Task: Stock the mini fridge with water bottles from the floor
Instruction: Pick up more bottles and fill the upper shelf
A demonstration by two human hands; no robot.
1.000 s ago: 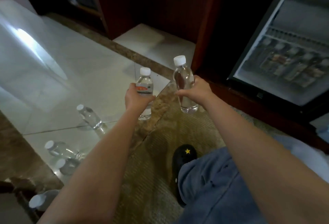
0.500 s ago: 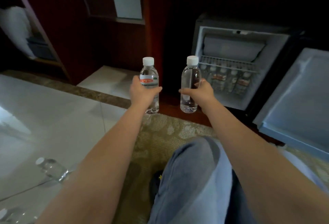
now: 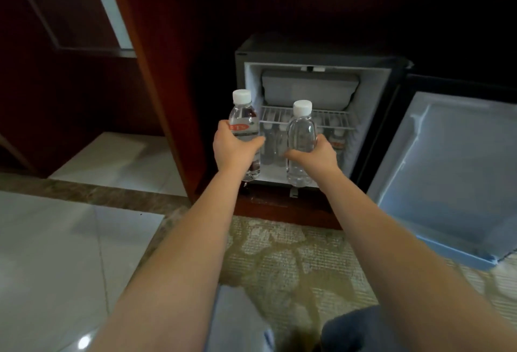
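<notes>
Both hands, left and right, each grip an upright bottle at the open fridge, ready to stand beside what seem to be more bottles under its shelf.

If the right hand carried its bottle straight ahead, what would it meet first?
Probably the bottles already standing in the fridge beneath the wire shelf; the right hand and its bottle point there, though depth is unclear.

Both forearms are seen bare to the frame's lower edge, with no sleeves in view. The left hand and right hand are ungloved. Blue-grey trousers are worn, seen at six o'clock.
</notes>
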